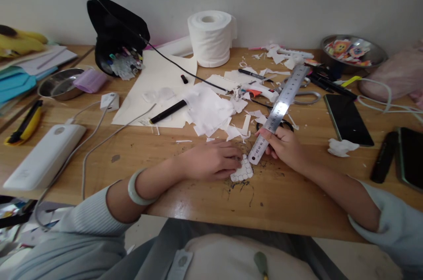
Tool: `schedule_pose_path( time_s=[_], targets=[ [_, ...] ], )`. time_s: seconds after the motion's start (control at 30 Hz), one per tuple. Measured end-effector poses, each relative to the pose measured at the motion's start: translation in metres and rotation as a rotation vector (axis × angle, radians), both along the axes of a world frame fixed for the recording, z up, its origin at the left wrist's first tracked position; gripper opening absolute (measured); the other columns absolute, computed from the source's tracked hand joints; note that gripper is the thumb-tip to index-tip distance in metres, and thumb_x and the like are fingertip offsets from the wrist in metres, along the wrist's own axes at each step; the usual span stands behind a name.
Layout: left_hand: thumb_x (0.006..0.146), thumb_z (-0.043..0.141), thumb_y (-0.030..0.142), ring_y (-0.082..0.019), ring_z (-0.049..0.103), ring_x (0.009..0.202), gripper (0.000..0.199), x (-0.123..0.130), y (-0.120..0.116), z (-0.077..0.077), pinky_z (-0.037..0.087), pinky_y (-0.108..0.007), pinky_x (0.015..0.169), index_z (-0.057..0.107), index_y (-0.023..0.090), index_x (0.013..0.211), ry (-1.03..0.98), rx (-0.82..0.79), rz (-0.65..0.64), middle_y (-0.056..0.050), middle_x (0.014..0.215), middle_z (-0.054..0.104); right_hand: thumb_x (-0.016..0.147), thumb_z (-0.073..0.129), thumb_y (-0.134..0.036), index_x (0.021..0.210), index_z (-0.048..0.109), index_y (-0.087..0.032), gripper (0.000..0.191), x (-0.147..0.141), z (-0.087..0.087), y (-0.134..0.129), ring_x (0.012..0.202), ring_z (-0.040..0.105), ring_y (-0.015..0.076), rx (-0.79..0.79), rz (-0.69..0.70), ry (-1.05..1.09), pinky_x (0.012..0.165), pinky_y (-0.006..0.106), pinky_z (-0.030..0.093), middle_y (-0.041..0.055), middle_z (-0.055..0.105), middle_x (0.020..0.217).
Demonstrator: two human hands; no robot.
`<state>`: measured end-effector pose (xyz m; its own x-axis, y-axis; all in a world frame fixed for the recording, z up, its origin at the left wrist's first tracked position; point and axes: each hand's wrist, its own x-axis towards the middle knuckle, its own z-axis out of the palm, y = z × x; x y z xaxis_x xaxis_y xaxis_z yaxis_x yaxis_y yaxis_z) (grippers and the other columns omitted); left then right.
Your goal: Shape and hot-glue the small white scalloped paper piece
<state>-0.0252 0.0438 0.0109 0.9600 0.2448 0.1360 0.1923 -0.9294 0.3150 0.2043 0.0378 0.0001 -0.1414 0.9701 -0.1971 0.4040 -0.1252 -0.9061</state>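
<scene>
Head view, right hand [284, 145] pinching ruler [283, 105], left hand [213, 159] at edge of paper piece [243, 173], grip unclear, open tabletop [291, 205] below.

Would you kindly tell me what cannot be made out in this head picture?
In the head view:
Small white paper piece: partly hidden by the left hand.
Metal ruler: some markings covered by the right hand; finest lines too small to read.
Dark device at far right: cut off by the picture's edge.
Pens: too blurred to count.
</scene>
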Motion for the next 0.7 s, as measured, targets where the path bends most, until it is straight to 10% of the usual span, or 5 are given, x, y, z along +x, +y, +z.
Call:
schedule_pose_path(
  time_s=[0.7],
  targets=[
    [0.092, 0.041, 0.023, -0.021, 0.053, 0.103, 0.022, -0.0010, 0.0000, -0.0010, 0.043, -0.034, 0.090, 0.061, 0.016, 0.100, 0.009, -0.006, -0.003, -0.010, 0.112, 0.059, 0.081, 0.049, -0.052, 0.083, 0.060, -0.014, 0.040, -0.0008, 0.0035, -0.0001, 0.034, 0.042, 0.0065, -0.025, -0.002, -0.003, 0.035, 0.020, 0.032, -0.0037, 0.051, 0.046]
  ],
)
